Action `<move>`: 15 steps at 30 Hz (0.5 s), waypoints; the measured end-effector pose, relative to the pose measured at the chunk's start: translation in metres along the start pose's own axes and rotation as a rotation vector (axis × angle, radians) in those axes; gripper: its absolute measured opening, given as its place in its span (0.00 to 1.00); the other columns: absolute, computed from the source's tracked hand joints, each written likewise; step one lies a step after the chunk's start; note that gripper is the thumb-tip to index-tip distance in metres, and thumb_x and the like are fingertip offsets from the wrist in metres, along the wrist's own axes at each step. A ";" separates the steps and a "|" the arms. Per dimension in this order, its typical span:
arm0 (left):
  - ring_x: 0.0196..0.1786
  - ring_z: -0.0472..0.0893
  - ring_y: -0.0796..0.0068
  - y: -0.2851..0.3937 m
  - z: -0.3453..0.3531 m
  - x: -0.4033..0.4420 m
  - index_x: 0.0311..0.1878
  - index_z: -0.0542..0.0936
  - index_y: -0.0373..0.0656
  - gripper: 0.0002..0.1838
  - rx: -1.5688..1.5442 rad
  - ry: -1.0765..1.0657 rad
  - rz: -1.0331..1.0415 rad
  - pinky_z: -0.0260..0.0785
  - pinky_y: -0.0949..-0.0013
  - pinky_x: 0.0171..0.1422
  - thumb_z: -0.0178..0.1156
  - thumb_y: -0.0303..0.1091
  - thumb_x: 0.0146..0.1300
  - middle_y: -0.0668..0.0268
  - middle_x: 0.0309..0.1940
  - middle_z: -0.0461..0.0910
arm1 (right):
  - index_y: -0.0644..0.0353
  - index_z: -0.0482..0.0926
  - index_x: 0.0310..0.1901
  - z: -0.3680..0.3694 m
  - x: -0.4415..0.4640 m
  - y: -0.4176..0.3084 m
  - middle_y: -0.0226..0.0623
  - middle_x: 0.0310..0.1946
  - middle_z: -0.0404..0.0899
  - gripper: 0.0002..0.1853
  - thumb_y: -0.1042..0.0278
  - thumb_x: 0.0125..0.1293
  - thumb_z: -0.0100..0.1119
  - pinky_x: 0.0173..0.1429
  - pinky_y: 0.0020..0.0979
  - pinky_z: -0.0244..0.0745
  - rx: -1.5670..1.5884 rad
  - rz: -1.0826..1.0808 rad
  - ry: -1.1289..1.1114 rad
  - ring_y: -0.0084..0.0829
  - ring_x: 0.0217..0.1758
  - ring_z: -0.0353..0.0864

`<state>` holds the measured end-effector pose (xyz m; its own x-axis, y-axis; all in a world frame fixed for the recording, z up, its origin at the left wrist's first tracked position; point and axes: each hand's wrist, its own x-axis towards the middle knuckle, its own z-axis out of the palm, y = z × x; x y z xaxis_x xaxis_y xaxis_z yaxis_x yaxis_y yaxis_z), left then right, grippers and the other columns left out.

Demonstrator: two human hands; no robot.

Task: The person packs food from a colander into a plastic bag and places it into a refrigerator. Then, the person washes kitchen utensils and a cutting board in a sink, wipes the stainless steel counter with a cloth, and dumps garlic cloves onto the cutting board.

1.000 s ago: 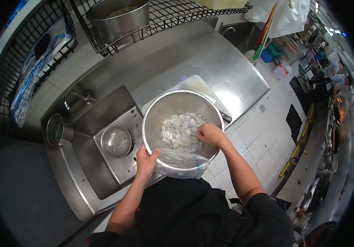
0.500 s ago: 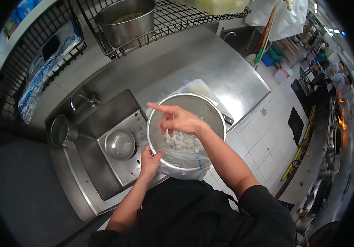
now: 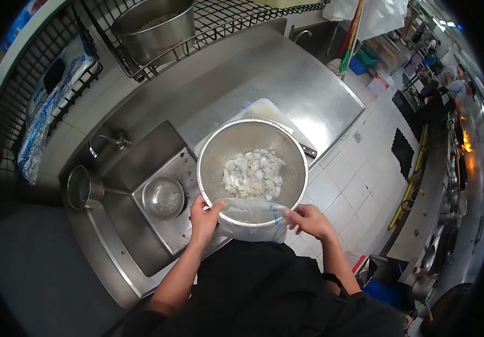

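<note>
A large metal colander (image 3: 211, 154) stands in front of my body, partly over a white cutting board (image 3: 268, 109). Pale, whitish, wet-looking pieces of food (image 3: 253, 174) lie in its bottom; I cannot tell their kind. A clear plastic bag (image 3: 250, 212) drapes over the near rim, hanging partly outside and partly inside. My left hand (image 3: 204, 218) is closed on the bag's left edge at the rim, thumb on top. At the right side of the rim, my right hand (image 3: 310, 221) pinches the bag's other edge. A knife handle (image 3: 309, 151) sticks out beside the colander.
On the left is a metal sink (image 3: 146, 151) with a bowl (image 3: 164, 196) and a faucet (image 3: 107, 143). A strainer (image 3: 79, 185) sits at its corner. Above the steel counter (image 3: 197, 84), a wire rack holds a metal pot (image 3: 155, 33). Flames (image 3: 467, 140) burn far right.
My right hand has come back from above the colander, where a finger pointed left, to the bag at the right rim. The food pieces are now uncovered. My left hand stays at the rim.
</note>
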<state>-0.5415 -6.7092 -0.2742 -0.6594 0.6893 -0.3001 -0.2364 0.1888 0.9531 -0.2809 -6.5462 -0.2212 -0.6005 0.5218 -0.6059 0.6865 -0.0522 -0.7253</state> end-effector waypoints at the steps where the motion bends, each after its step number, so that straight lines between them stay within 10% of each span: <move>1: 0.42 0.80 0.79 -0.002 -0.003 0.001 0.50 0.76 0.35 0.14 0.013 -0.005 0.001 0.72 0.73 0.50 0.64 0.25 0.61 0.63 0.41 0.83 | 0.75 0.82 0.42 0.013 0.004 0.005 0.43 0.29 0.83 0.26 0.51 0.67 0.62 0.32 0.32 0.82 0.323 0.045 0.069 0.32 0.31 0.83; 5: 0.38 0.80 0.80 0.015 -0.001 0.002 0.46 0.78 0.34 0.14 0.186 -0.005 0.019 0.72 0.74 0.44 0.68 0.29 0.59 0.63 0.36 0.83 | 0.75 0.78 0.49 0.040 0.017 0.018 0.41 0.33 0.83 0.19 0.64 0.66 0.63 0.31 0.28 0.83 0.815 -0.005 0.151 0.28 0.33 0.83; 15: 0.36 0.81 0.76 -0.019 -0.005 0.027 0.40 0.76 0.37 0.12 0.083 -0.027 0.045 0.75 0.72 0.42 0.70 0.24 0.56 0.63 0.36 0.82 | 0.65 0.81 0.47 0.019 0.047 0.028 0.33 0.38 0.85 0.13 0.74 0.61 0.66 0.48 0.27 0.75 0.769 -0.270 0.220 0.23 0.41 0.81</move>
<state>-0.5580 -6.6978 -0.3008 -0.6484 0.7168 -0.2565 -0.1461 0.2135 0.9660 -0.2980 -6.5394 -0.2765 -0.5553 0.7497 -0.3600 0.0121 -0.4255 -0.9049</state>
